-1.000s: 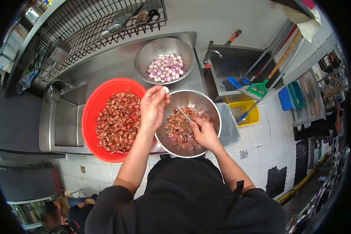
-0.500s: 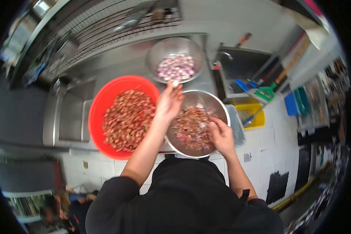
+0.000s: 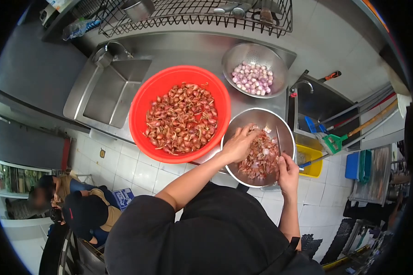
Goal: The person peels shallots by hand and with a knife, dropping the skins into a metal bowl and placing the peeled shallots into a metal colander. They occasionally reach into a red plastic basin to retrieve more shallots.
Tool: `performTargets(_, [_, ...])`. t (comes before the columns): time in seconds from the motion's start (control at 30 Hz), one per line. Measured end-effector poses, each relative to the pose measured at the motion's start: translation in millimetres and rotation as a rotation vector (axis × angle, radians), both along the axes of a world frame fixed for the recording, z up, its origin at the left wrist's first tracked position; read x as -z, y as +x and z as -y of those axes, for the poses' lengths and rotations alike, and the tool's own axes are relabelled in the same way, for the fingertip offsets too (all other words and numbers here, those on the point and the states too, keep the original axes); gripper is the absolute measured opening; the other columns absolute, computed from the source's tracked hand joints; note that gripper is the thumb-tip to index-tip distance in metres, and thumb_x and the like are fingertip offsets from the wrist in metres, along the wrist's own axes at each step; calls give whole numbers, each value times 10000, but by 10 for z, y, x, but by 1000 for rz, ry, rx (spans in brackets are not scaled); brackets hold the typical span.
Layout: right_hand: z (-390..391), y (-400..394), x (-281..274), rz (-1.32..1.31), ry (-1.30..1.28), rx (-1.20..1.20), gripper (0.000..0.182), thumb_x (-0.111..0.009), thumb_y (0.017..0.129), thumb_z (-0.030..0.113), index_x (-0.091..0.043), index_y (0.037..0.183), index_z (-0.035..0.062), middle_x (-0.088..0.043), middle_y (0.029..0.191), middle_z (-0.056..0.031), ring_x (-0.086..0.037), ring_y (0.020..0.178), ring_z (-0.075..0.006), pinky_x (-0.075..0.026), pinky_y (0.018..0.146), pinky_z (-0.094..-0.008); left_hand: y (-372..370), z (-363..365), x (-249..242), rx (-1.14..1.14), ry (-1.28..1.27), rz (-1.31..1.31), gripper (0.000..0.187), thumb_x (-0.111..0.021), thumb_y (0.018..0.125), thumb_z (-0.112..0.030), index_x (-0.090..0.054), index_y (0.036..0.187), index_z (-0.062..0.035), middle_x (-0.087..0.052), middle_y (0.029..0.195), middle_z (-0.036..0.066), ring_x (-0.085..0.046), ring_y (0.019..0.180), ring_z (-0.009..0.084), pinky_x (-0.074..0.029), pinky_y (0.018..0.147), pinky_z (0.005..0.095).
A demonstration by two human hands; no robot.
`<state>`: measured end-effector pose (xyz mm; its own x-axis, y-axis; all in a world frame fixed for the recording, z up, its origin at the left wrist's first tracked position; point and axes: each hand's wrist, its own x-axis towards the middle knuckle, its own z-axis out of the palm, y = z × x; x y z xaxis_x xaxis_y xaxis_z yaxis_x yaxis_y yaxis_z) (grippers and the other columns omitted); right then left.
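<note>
My left hand [image 3: 241, 143] is over the left side of a steel bowl [image 3: 286, 123] of skins and trimmings [image 3: 261, 160]; its fingers are bent down toward them, and the fingertips are partly hidden. On the bowl's right side my right hand [image 3: 287, 172] is closed on a knife [image 3: 278, 142], whose blade points up and away from me. A red basin [image 3: 135, 114] to the left holds many unpeeled shallots [image 3: 183, 119]. Behind the bowl, a perforated steel colander [image 3: 234, 57] contains peeled shallots [image 3: 253, 79].
A sink [image 3: 114, 98] lies at the left of the steel counter, another [image 3: 323, 105] at the right. Above is a wire rack [image 3: 192, 19]. A yellow tub [image 3: 313, 167], brushes and poles stand at right. Other people [image 3: 85, 213] are at lower left.
The view has turned and shifted. My left hand has moved from beside the colander, where a peeled shallot was at its fingertips, down to the steel bowl. The knife stays in my right hand.
</note>
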<state>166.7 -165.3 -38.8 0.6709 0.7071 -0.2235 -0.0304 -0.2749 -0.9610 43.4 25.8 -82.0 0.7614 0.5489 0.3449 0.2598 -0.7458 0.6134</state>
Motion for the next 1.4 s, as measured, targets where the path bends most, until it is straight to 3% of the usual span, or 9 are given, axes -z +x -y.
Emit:
performTargets(0.13, [-101,-24,0,65,-29,-45,262,-554,1002,159,-626,1170,-29,-550,693,35,-467,582,-27,-368,503,-198,-265,-128,-278,102,-400,22,285,-686,861,-131,-655,1125,-28,-686,960,198,-685,842,334,-539,762,398])
performTargets(0.27, [-215,-54,-27,-40,-46,-103,267,-580,985,164,-642,1131,-51,-621,790,-7,-530,666,-58,-440,603,-228,-282,-844,-55,-240,-155,207,152,-608,873,-67,-696,972,7,-689,922,226,-682,870,359,-534,783,402])
performTargets(0.4, [-279,-95,-6,113,11,-165,295,-596,977,177,-636,1140,-64,-671,859,-64,-585,781,-97,-483,700,-254,-344,-1722,325,-439,-53,-600,223,-604,781,-38,-718,970,-11,-699,931,231,-690,886,385,-567,795,478])
performTargets(0.6, [-214,-202,-118,235,50,-188,303,-588,986,180,-629,1171,-57,-672,843,-65,-595,771,-91,-488,701,-245,-527,-1951,608,-144,252,-745,173,-571,837,-40,-704,941,-4,-693,1058,221,-685,987,342,-563,853,452])
performTargets(0.87, [-76,-263,-241,70,62,-183,325,-564,998,184,-605,1240,-31,-679,898,-61,-614,815,-92,-501,754,-256,-594,-1586,-21,-331,-90,-343,238,-658,838,-39,-626,1071,-6,-655,1090,195,-679,921,341,-557,851,394])
performTargets(0.93, [-84,-262,-192,175,148,-166,347,-565,993,170,-583,1280,-23,-697,1003,-92,-626,894,-115,-501,813,-274,-628,-1313,-173,-129,-949,340,258,-642,845,62,-589,1094,17,-676,1028,150,-693,881,244,-562,790,320])
performTargets(1.03, [-159,-289,-345,62,202,-230,400,-571,984,155,-532,1342,-18,-656,1201,-158,-623,1072,-183,-476,928,-309,-561,-699,-520,-19,-1152,515,226,-646,888,44,-575,1097,-1,-667,1071,139,-679,898,189,-566,791,296])
performTargets(1.13, [-243,-327,-470,-2,265,-280,446,-576,977,147,-493,1385,-13,-603,1304,-201,-579,1212,-232,-429,1016,-330,-446,-270,-616,78,-1232,581,201,-654,898,26,-582,1084,-2,-678,1045,140,-682,887,184,-568,788,296])
performTargets(1.4, [-276,-367,-564,61,264,-249,467,-535,990,108,-440,1436,8,-654,950,-75,-599,789,-125,-486,801,-291,-239,332,-834,-28,-873,668,182,-690,855,91,-599,1006,46,-670,958,120,-669,886,137,-562,795,244])
